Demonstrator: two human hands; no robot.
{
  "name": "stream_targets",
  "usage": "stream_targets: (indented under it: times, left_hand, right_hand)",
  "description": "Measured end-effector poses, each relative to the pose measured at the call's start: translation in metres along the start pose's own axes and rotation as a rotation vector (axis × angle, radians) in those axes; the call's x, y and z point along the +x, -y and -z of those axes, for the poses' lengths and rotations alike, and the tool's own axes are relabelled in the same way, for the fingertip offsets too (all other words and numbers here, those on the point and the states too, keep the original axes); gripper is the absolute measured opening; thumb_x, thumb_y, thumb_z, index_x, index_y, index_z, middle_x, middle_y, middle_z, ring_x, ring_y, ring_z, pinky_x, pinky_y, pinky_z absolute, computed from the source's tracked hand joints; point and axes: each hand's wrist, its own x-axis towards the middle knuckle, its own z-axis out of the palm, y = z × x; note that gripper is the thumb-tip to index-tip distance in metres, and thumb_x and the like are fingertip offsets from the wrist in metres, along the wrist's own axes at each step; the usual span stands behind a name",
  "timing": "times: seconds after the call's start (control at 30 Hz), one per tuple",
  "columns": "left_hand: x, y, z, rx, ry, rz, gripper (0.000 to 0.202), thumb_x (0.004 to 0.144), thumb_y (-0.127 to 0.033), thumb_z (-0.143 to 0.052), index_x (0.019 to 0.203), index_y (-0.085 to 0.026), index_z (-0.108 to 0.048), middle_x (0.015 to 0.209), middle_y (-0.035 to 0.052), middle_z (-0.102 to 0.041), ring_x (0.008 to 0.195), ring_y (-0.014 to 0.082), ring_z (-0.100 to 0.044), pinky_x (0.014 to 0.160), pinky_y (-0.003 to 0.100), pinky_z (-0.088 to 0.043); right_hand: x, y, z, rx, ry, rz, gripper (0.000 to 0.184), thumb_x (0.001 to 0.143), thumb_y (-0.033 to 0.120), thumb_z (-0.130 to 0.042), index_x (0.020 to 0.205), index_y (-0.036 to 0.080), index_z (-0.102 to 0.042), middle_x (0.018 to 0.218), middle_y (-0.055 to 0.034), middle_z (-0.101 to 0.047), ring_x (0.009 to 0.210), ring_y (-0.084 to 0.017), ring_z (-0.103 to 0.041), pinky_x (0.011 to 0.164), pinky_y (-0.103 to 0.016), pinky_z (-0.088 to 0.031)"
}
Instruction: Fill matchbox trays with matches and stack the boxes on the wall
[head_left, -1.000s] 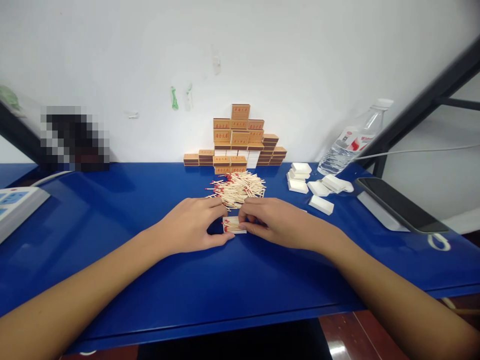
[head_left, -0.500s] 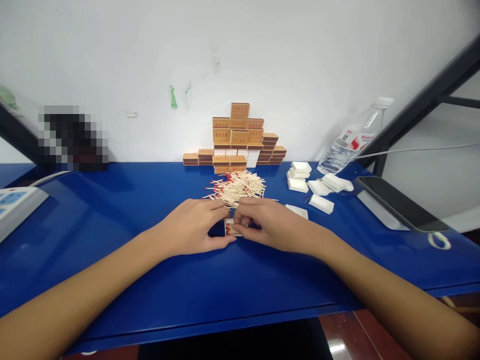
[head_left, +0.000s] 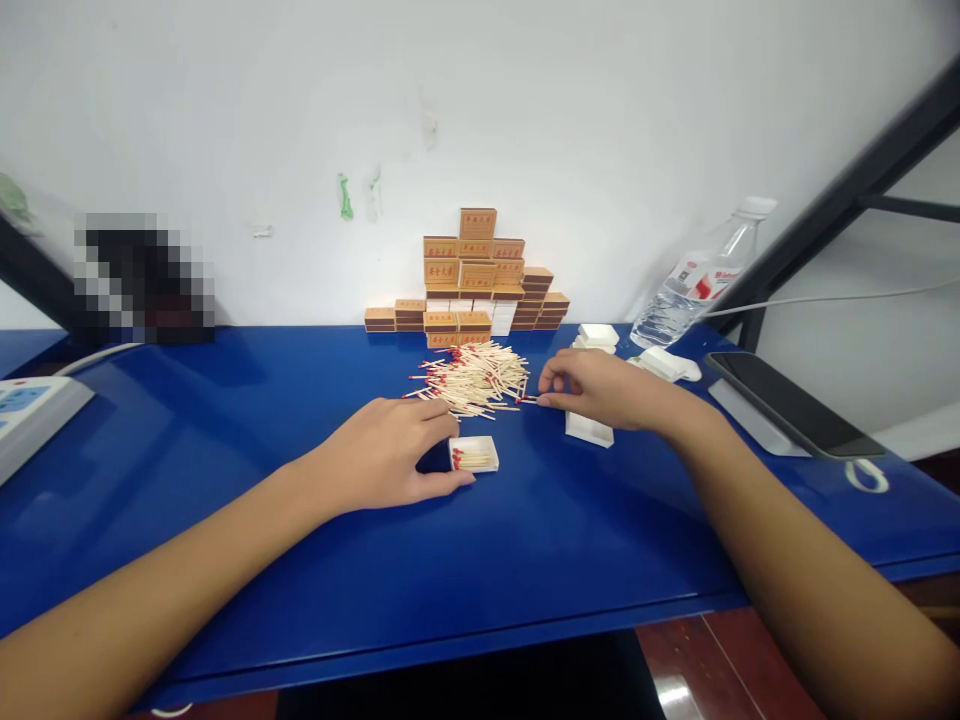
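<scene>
A small white matchbox tray [head_left: 491, 461] lies on the blue table, with several red-headed matches [head_left: 472, 459] along its left side. My left hand [head_left: 394, 450] rests on the table and steadies the tray, fingertips at its upper left corner and thumb by its lower edge. At the right side of a loose pile of matches [head_left: 480, 375], my right hand [head_left: 592, 385] pinches a single match [head_left: 529, 399] between thumb and forefinger. Just under that hand sits a second white tray [head_left: 589, 430], partly hidden.
Stacked matchboxes [head_left: 475, 272] stand against the wall behind the pile. To the right are more white trays [head_left: 598, 336], a leaning water bottle [head_left: 697, 280] and a phone [head_left: 795, 400] on a white block. A white power strip [head_left: 37, 410] lies at the left edge.
My right hand has moved from over the tray to the right edge of the pile and now pinches a match. My left hand has stayed at the tray, whose matches now show.
</scene>
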Motion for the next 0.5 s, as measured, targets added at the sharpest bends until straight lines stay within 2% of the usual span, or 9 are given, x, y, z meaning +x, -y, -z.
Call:
stream_targets:
  times: [0.17,0.33,0.4,0.5]
  left_hand:
    - [0.000,0.000,0.001,0.005,0.008,-0.001,0.040,0.099,-0.056,-0.061,0.105,-0.018,-0.072,0.095,0.0037,-0.072,0.083,0.0206,-0.069,0.066,0.033,-0.047]
    - [0.000,0.000,0.002,0.016,0.004,-0.005,0.039,0.100,-0.055,-0.061,0.105,-0.017,-0.072,0.097,0.0041,-0.073,0.083,0.0209,-0.070,0.067,0.033,-0.047]
    - [0.000,-0.001,0.001,0.029,0.000,-0.001,0.039,0.099,-0.054,-0.062,0.105,-0.017,-0.072,0.096,0.0040,-0.073,0.084,0.0215,-0.070,0.067,0.033,-0.047]
    - [0.000,-0.001,0.000,0.044,0.000,0.000,0.039,0.099,-0.054,-0.063,0.104,-0.017,-0.072,0.096,0.0039,-0.073,0.085,0.0219,-0.070,0.067,0.034,-0.047]
  right_hand:
    - [0.001,0.006,-0.007,0.058,0.079,-0.024,0.018,0.098,0.032,-0.058,0.089,0.019,-0.067,0.085,-0.0067,-0.069,0.073,-0.019,-0.058,0.066,-0.032,-0.042]
    - [-0.005,0.013,0.000,0.081,0.083,-0.019,0.024,0.102,0.036,-0.052,0.091,0.019,-0.064,0.085,-0.0067,-0.068,0.073,-0.019,-0.057,0.066,-0.033,-0.042]
    - [-0.009,0.022,0.004,0.120,0.061,0.016,0.026,0.103,0.040,-0.052,0.091,0.020,-0.064,0.085,-0.0061,-0.067,0.072,-0.019,-0.056,0.066,-0.032,-0.041]
    - [-0.013,0.049,0.000,0.236,0.005,0.149,0.026,0.104,0.041,-0.053,0.092,0.020,-0.063,0.087,-0.0049,-0.066,0.074,-0.018,-0.055,0.068,-0.031,-0.041]
